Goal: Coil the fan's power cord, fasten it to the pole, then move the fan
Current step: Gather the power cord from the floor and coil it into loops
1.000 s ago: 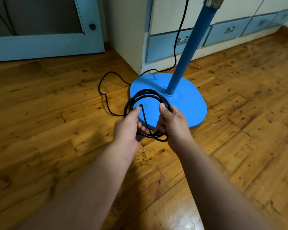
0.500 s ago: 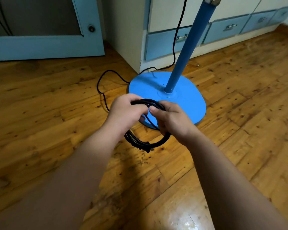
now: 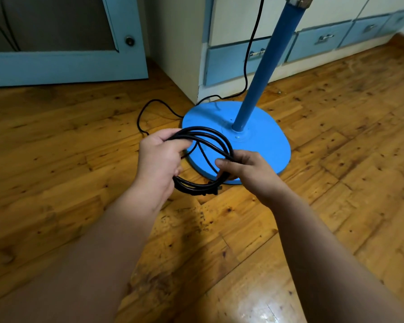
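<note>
Both hands grip cord coil [image 3: 203, 145] so loops stay together: left hand [image 3: 159, 159] fingers clamped, right hand [image 3: 245, 169] pinching, prob. Slack [image 3: 149, 110] remains by base [image 3: 261, 136], 1 pole [image 3: 264, 66] untied.

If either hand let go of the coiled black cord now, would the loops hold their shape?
Probably not: the power cord looks springy, its loops already uneven between the left hand and right hand. The slack on the floor lies limp, so it likely flops.

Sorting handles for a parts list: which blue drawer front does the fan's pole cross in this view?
The leftmost drawer: the pole crosses its right end and the cord hangs before it; the others sit clear.
</note>
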Motion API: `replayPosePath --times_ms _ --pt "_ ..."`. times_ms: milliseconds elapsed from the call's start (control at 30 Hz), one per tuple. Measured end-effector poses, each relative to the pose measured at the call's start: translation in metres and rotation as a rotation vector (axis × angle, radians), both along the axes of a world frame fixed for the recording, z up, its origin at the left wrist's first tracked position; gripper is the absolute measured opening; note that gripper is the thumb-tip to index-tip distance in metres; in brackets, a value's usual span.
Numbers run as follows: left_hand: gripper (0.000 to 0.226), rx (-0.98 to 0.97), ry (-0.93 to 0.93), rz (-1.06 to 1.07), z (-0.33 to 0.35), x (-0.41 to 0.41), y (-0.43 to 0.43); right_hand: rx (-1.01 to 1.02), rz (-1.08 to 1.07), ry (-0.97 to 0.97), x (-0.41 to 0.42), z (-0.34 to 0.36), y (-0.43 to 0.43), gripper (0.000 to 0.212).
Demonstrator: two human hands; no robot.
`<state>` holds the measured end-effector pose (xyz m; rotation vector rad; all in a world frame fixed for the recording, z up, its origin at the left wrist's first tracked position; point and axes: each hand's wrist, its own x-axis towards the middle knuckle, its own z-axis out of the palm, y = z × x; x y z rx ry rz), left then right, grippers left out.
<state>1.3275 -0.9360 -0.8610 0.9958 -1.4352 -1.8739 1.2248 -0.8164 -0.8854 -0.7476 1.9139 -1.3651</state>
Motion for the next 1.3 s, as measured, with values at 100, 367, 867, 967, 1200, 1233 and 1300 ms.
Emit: replayPosePath --times_ms 100,367,867,967,1200,1233,1300 --pt "0.018 0.033 0.01 -0.005 -0.004 -0.002 0.002 -0.047 -0.041 -0.16 0.003 -0.004 -0.006 0.018" --pt "0.016 0.056 -0.208 -0.116 -0.028 -0.007 0.002 -0.257 -0.335 -0.485 0.007 -0.007 -0.02 0.033" --pt "0.018 -0.191 -0.352 -0.459 -0.019 -0.009 -0.006 -0.018 -0.082 -0.035 0.008 0.0 -0.02 0.034" --pt "0.032 -0.165 -0.289 -0.335 -0.022 -0.01 -0.003 -0.072 -0.071 0.06 0.007 0.004 -0.015 0.026" --pt "0.037 0.003 -0.122 -0.111 -0.013 -0.008 -0.007 -0.023 -0.048 0.127 -0.003 0.0 -0.005 0.018" --pt "0.037 0.016 -0.111 -0.092 -0.013 -0.008 -0.006 -0.006 -0.053 0.134 -0.003 0.0 -0.004 0.02" --pt "0.038 0.043 -0.09 -0.054 -0.013 -0.007 -0.005 0.017 -0.081 0.121 -0.002 0.0 -0.003 0.025"
